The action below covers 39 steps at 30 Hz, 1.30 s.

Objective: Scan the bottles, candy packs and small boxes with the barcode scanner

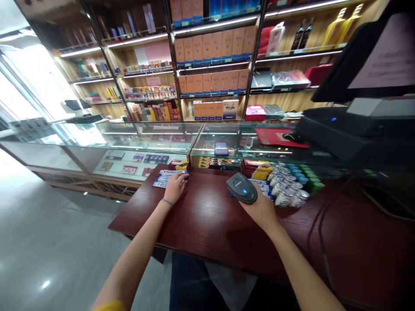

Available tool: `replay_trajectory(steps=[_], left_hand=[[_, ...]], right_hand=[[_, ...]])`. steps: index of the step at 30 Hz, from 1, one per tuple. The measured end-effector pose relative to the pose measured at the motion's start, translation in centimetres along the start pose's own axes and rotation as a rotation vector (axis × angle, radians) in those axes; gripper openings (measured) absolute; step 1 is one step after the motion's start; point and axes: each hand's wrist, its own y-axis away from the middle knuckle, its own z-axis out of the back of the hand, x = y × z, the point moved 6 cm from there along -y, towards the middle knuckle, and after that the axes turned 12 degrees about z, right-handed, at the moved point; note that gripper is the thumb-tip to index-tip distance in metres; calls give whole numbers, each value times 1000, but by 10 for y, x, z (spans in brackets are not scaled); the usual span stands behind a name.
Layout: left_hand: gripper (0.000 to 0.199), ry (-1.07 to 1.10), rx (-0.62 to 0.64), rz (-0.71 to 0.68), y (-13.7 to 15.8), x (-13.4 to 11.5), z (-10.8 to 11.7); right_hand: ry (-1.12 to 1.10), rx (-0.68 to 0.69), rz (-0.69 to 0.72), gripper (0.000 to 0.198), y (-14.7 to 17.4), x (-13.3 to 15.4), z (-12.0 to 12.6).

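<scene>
My right hand is wrapped around a dark barcode scanner with a lit blue light, held above the reddish-brown table. On the left, my left hand lies against flat blue-and-white packets, fingers loosely stretched out and gripping nothing. Just behind those packets is a small pile of red and yellow packs. Beyond the scanner, more blue-and-white packets are partly hidden by my right hand. A stack of red and yellow packs stands behind them.
Rows of small bottles or cans stand at the right, beside green packs. A glass display counter runs along the back. A monitor and a cable are at the right. Stocked shelves line the wall.
</scene>
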Motion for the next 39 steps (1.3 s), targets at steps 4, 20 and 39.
replay_trajectory(steps=[4, 20, 39], left_hand=[[32, -120, 27, 55, 16, 52, 26], [22, -257, 159, 72, 44, 92, 31], [30, 1439, 651, 857, 12, -52, -56]], right_hand=[[9, 79, 52, 38, -12, 12, -28], [-153, 127, -36, 37, 0, 10, -47], [-204, 216, -91, 43, -3, 1, -33]])
